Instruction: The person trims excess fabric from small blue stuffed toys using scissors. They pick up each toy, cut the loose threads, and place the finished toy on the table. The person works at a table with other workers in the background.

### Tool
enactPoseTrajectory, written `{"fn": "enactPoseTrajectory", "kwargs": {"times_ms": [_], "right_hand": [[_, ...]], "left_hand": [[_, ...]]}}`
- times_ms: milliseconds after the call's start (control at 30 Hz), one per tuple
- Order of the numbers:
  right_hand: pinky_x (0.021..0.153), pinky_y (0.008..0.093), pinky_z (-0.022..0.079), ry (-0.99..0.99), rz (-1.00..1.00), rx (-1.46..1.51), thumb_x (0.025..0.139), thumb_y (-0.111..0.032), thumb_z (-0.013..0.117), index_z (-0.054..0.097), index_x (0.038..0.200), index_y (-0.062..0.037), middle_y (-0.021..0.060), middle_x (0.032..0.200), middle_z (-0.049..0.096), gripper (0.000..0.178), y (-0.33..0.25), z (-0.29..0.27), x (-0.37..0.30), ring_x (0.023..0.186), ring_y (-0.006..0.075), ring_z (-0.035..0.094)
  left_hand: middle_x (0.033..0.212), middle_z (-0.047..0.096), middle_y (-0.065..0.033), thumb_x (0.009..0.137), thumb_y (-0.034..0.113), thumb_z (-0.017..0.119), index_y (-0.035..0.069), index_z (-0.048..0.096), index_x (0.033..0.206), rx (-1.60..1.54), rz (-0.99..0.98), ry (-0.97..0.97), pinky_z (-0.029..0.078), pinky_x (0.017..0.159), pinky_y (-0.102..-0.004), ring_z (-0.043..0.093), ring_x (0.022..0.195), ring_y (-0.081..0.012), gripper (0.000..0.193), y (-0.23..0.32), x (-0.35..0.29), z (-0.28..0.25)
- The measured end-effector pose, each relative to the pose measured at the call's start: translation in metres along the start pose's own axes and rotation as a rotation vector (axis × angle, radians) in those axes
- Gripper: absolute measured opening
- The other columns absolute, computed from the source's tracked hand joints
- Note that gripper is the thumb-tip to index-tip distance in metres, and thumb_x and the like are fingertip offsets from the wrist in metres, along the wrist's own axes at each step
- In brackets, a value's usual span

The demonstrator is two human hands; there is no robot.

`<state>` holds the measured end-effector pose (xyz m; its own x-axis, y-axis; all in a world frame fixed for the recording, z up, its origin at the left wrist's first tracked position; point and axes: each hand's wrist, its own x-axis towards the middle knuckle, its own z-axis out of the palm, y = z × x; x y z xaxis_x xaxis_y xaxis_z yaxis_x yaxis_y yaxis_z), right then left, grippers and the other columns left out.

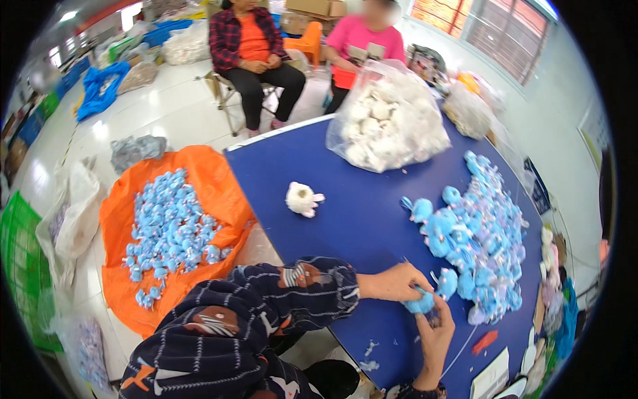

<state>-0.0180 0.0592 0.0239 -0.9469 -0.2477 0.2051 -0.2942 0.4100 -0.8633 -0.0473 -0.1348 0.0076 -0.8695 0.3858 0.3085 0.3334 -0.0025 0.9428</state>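
Note:
Over the near part of the blue table (279, 166), my left hand (397, 283) pinches a small blue plush piece (419, 304) from above. My right hand (436, 334) grips the same piece from below, thumb and fingertips against it. Fingers partly cover it, so its details cannot be made out. Just beyond my fingers lies another blue plush piece (446, 284), at the edge of a large pile of blue and pale lilac plush pieces (475, 239). A white plush head with pink ears (302, 199) rests alone farther left on the table.
A clear bag of white plush pieces (392, 120) stands at the table's far edge. An orange sheet (119, 292) heaped with blue pieces is on my left. Two people (252, 50) sit beyond the table. A red scrap (485, 342) lies near my right hand.

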Motion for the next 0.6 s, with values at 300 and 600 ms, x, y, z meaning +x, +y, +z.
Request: {"fn": "enactPoseTrajectory", "kwargs": {"times_ms": [300, 600], "right_hand": [[0.044, 0.0191, 0.037, 0.024, 0.080, 0.182, 0.084, -0.021, 0.061, 0.051, 0.095, 0.0016, 0.0026, 0.071, 0.050, 0.027, -0.009, -0.003, 0.002, 0.050, 0.0069, 0.046], [0.049, 0.0189, 0.036, 0.197, -0.025, 0.007, 0.078, 0.002, 0.059, 0.049, 0.081, -0.0008, -0.0001, 0.069, 0.049, 0.011, -0.008, 0.000, -0.008, 0.055, 0.0043, 0.042]], "left_hand": [[0.101, 0.053, -0.0098, 0.073, 0.006, 0.057, 0.002, 0.045, 0.121, -0.019, 0.108, 0.145, 0.048, 0.074, -0.0318, 0.054, 0.094, -0.0190, 0.050, 0.009, -0.006, 0.004], [0.096, 0.055, -0.0105, 0.083, 0.017, 0.061, 0.002, 0.043, 0.113, -0.474, -0.260, 0.013, 0.050, 0.061, -0.0246, 0.058, 0.079, -0.0124, 0.039, 0.023, -0.001, 0.017]]}}
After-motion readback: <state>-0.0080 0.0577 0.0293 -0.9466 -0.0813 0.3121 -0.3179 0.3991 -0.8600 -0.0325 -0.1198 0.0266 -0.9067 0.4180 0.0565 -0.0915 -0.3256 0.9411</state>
